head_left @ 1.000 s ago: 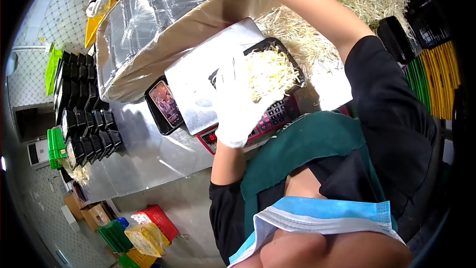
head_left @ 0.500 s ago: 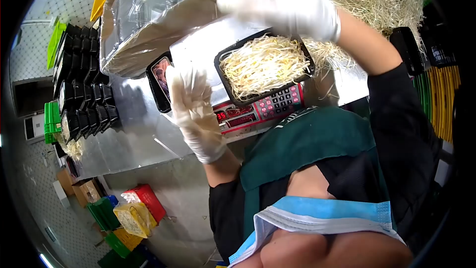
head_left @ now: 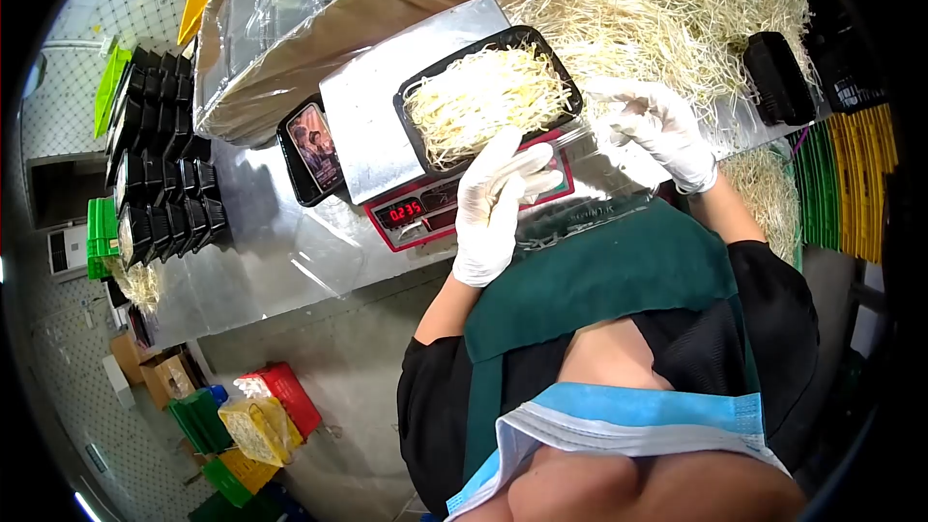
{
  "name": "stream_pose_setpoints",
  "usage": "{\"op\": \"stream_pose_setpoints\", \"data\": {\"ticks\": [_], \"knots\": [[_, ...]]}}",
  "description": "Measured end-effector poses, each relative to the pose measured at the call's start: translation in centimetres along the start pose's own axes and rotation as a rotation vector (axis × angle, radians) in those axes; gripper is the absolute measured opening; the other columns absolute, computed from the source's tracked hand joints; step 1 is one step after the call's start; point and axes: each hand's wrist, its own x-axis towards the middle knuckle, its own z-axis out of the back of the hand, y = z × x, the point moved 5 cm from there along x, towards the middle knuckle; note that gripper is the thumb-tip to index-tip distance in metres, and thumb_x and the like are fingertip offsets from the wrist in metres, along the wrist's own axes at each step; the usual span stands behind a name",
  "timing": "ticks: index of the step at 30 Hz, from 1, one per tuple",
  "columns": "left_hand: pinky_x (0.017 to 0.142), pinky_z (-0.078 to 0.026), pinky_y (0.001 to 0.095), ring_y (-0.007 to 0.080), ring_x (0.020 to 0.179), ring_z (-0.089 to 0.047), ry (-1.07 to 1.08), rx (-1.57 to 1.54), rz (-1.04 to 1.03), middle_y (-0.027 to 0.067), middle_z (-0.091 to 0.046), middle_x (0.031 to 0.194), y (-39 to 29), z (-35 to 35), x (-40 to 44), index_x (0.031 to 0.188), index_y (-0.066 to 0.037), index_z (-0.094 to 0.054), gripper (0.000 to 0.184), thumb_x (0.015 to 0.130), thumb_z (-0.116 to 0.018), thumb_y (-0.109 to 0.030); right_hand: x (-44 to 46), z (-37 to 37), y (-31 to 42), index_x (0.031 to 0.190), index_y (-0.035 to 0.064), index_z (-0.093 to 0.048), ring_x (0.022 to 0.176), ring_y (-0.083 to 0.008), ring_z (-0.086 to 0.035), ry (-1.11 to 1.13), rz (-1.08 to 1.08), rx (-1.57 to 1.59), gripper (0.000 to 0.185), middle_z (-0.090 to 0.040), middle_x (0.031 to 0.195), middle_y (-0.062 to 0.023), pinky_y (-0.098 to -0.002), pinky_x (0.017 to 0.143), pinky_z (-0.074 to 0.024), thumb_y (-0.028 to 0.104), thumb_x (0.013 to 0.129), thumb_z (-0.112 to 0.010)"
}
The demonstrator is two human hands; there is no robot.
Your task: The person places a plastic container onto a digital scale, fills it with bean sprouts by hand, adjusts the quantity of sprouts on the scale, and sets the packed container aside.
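Note:
A black tray of bean sprouts [head_left: 488, 101] rests on the metal plate of a red scale [head_left: 420, 217], whose display reads 0.235. My left hand [head_left: 498, 203], in a white glove, is at the tray's near edge with its fingers stretched out and nothing visible in it. To the right of the tray, my gloved right hand [head_left: 662, 130] has its fingers bent together beside the loose sprouts; what they hold, if anything, is too small to name.
A phone [head_left: 314, 147] lies in a black tray left of the scale. Stacked black trays [head_left: 169, 179] stand farther left. Behind is a plastic-covered box [head_left: 290, 19]. A sprout heap [head_left: 696, 10] lies at the back right, near another black tray [head_left: 776, 77]. Another person's sleeve shows top left.
My left hand has moved right, from beside the phone to the tray's near edge. My right hand has come down from above the tray to its right side, fingers now bent together.

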Motion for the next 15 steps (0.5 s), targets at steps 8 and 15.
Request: {"op": "stream_pose_setpoints", "data": {"ticks": [8,15], "knots": [[0.082,-0.055,0.0463,0.0365,0.095,-0.064,-0.167,0.006,-0.004,0.0271,-0.053,0.123,-0.6,0.0,-1.4,0.133,-0.002,-0.038,0.035,0.098,-0.036,-0.007,-0.1,0.4,-1.3,0.115,-0.0003,-0.060,0.081,-0.0103,-0.062,0.006,0.240,0.110,0.027,-0.065,0.098,-0.0064,-0.0242,0.074,-0.0514,0.004,0.088,-0.059],[0.094,-0.049,0.0431,0.0329,0.109,-0.059,0.017,0.002,0.104,0.0248,-0.056,0.121,0.0,0.9,-2.2,0.128,0.006,-0.044,0.033,0.095,-0.040,0.003,-1.1,0.8,-1.2,0.108,-0.0008,-0.064,0.073,-0.0097,-0.061,0.096,0.168,0.192,0.022,-0.066,0.091,-0.0069,-0.0213,0.064,-0.0502,0.006,0.088,-0.059]]}}
